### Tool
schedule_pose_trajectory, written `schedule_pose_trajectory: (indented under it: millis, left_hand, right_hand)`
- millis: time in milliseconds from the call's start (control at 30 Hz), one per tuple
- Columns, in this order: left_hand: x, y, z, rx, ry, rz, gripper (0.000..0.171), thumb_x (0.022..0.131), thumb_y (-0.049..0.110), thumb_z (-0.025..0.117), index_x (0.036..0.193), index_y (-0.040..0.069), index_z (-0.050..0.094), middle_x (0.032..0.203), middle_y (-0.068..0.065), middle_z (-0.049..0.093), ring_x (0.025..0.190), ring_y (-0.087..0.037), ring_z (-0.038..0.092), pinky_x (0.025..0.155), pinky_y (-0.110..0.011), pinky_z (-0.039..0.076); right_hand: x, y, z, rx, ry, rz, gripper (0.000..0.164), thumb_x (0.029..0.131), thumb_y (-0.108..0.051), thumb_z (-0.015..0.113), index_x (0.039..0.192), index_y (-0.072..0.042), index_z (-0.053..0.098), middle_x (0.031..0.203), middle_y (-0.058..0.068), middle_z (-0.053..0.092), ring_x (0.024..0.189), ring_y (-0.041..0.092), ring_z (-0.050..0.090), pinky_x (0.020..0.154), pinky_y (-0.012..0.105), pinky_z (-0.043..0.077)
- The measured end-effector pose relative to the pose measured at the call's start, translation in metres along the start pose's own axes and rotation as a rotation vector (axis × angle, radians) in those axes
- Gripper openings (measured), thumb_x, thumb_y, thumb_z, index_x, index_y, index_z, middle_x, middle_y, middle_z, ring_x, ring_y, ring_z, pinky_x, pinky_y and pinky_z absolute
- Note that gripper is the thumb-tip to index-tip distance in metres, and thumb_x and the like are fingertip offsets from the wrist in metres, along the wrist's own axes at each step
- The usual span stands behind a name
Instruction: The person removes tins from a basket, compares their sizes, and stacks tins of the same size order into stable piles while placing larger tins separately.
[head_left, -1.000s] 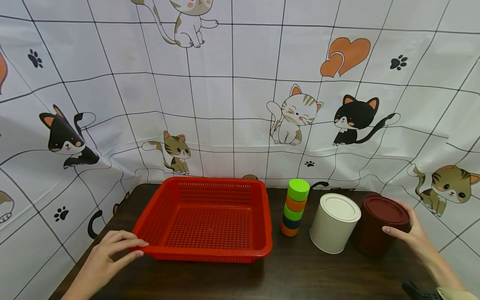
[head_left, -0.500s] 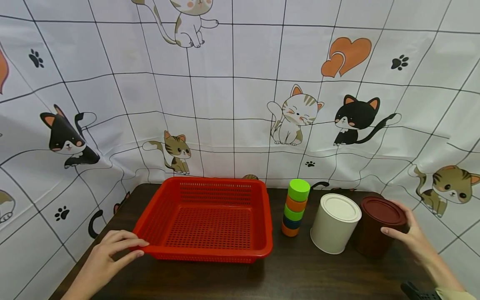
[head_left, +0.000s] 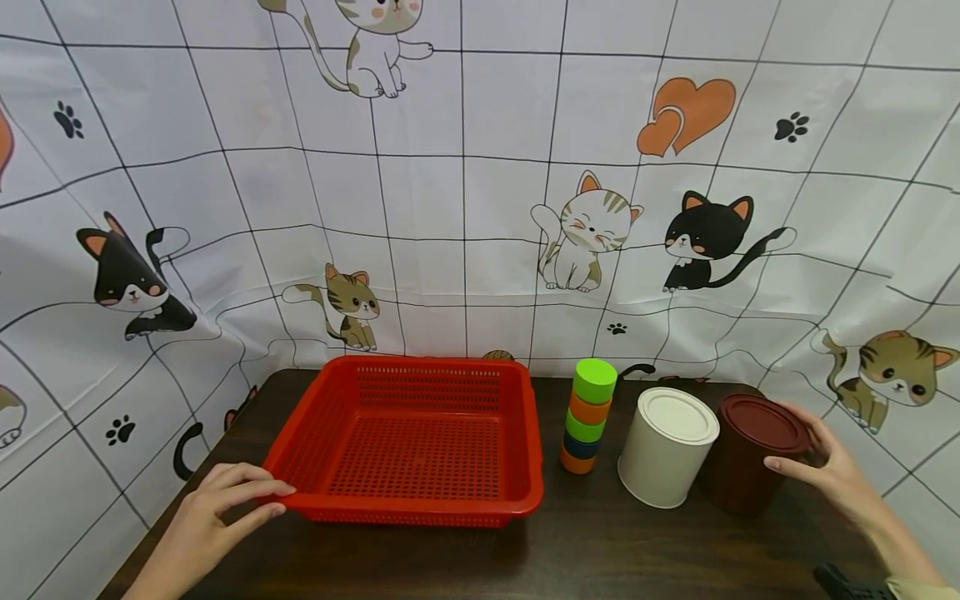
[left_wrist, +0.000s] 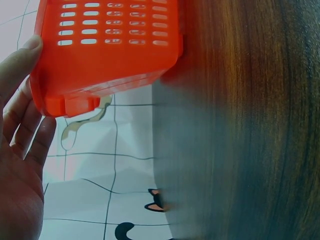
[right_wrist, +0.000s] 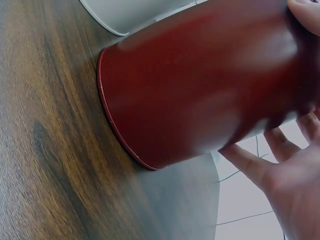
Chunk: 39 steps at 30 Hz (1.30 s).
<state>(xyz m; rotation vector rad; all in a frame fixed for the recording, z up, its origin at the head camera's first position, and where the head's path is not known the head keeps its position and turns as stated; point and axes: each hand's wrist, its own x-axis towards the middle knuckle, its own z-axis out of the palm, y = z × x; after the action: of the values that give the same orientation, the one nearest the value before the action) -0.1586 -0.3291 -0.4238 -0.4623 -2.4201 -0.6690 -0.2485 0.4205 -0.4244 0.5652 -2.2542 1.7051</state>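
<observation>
My left hand [head_left: 212, 518] holds the near left corner of a red plastic basket [head_left: 405, 506]; in the left wrist view the thumb lies against its outer wall and the fingers reach behind the rim. The basket has a slotted wall and stands on the table with nothing in it. On the far right, my right hand [head_left: 836, 471] grips a dark red lidded canister [head_left: 750, 467] from its right side, thumb in front and fingers curved behind. The canister is upright. Its base [right_wrist: 122, 135] meets or nearly meets the table in the right wrist view.
A cream lidded canister [head_left: 663, 458] stands close to the left of the dark red one. Between it and the basket rises a stack of green, orange and dark blue round pieces [head_left: 585, 425]. A cat-patterned sheet [head_left: 465, 208] hangs behind the dark wooden table [head_left: 585, 558].
The dark red canister has shifted slightly left toward the cream one, with my right hand on it. My left hand and the basket keep their places; the head view moves a little.
</observation>
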Motion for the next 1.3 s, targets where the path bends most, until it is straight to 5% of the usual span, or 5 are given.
schedule_pose_trajectory:
  millis: [800,1300]
  left_hand:
    - [0.002,0.002,0.0,0.014,0.012,0.019,0.044,0.066,0.009,0.088,0.098,0.037,0.075,0.097,0.018,0.064,0.097,0.011,0.04,0.076,-0.01,0.036]
    - [0.003,0.001,0.001,0.012,0.009,0.022,0.04,0.066,0.009,0.088,0.097,0.032,0.077,0.097,0.018,0.064,0.097,0.011,0.04,0.076,-0.011,0.036]
  right_hand:
    - [0.002,0.003,-0.018,-0.002,-0.14,0.046,0.078,0.089,0.018,0.053,0.156,-0.012,0.025,0.133,-0.024,0.057,0.113,-0.01,0.058,0.082,0.011,0.049]
    - [0.007,0.005,-0.025,0.044,-0.212,0.149,0.082,0.093,0.014,0.05,0.159,-0.021,0.017,0.129,-0.025,0.055,0.111,-0.009,0.058,0.081,0.018,0.055]
